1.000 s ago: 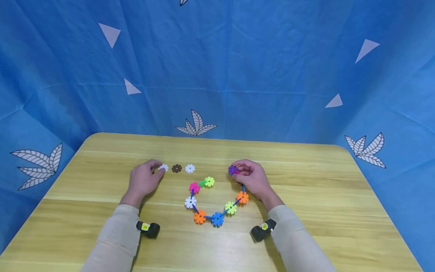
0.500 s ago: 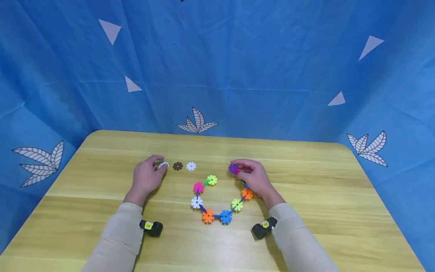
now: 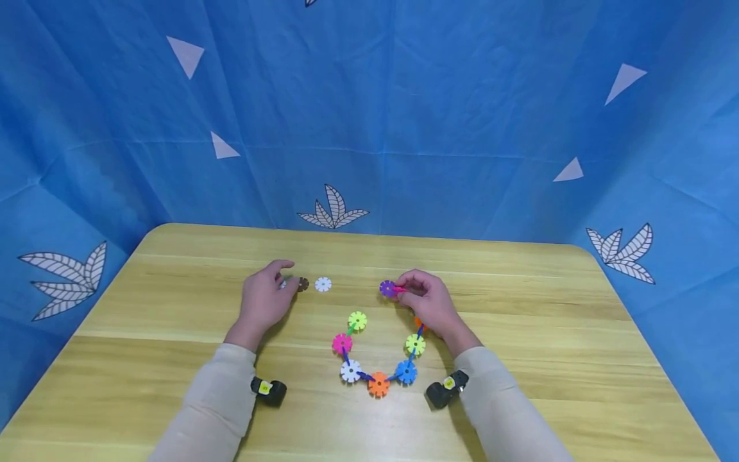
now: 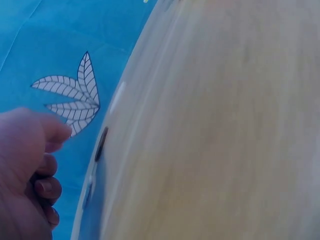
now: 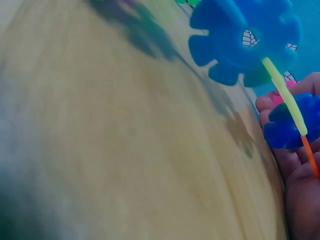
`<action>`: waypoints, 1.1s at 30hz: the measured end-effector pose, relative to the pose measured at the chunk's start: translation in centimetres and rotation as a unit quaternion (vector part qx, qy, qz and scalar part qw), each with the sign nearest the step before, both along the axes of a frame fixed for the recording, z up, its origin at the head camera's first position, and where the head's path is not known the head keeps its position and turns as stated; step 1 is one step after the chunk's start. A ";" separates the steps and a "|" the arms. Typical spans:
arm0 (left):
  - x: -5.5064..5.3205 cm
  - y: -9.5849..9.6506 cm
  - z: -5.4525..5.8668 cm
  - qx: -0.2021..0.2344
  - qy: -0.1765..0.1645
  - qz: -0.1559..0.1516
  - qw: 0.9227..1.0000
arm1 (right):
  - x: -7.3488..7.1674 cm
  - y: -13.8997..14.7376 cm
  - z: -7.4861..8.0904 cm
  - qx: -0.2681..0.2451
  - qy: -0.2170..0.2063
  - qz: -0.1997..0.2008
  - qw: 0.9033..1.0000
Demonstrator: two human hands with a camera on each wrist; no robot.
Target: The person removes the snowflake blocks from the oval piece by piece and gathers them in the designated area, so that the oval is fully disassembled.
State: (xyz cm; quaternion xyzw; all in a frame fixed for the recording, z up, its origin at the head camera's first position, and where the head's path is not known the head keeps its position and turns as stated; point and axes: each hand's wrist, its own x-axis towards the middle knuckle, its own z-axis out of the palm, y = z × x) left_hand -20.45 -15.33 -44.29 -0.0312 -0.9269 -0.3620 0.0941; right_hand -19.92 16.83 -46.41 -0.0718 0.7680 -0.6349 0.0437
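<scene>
My right hand (image 3: 430, 298) pinches a pink notched disc (image 3: 399, 289) at one end of a chain of interlocked plastic snowflake discs. A purple disc (image 3: 387, 288) sticks out left of the fingertips. From the hand the chain curves round through blue (image 3: 407, 372), orange (image 3: 378, 384) and white (image 3: 350, 371) discs to a yellow-green one (image 3: 357, 321). In the right wrist view, a blue disc (image 5: 240, 45) hangs close to the camera. My left hand (image 3: 265, 295) holds nothing, thumb and index finger apart, over a white disc (image 3: 283, 283) and beside a brown disc (image 3: 303, 284), both partly hidden.
Another loose white disc (image 3: 323, 284) lies right of the brown one. The wooden table (image 3: 577, 359) ends at a blue cloth backdrop (image 3: 462, 115). Black wrist cameras sit on both cuffs.
My left hand has shifted right, from the first white disc toward the brown one. The chain has swung right and its curve has narrowed. The purple disc has moved slightly left.
</scene>
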 end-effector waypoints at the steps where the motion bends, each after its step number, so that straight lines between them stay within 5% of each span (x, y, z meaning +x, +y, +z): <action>1: 0.0 0.2 0.0 0.001 0.002 -0.001 1.000 | 0.0 0.0 0.0 0.000 0.001 0.000 1.000; 13: 0.2 2.8 0.5 0.013 -0.010 -0.036 0.999 | -0.1 0.3 -0.2 -0.013 0.031 0.031 0.999; 17: 0.3 4.0 0.4 0.026 -0.016 -0.052 0.998 | 0.8 -0.1 1.5 -0.007 0.026 0.030 0.999; 20: 0.2 5.1 0.3 0.029 -0.019 -0.072 0.997 | 1.4 -0.3 3.0 0.004 0.022 0.032 0.999; 33: -0.3 8.8 0.7 0.076 -0.063 -0.174 0.980 | 1.2 -0.3 3.1 0.008 0.034 0.029 0.999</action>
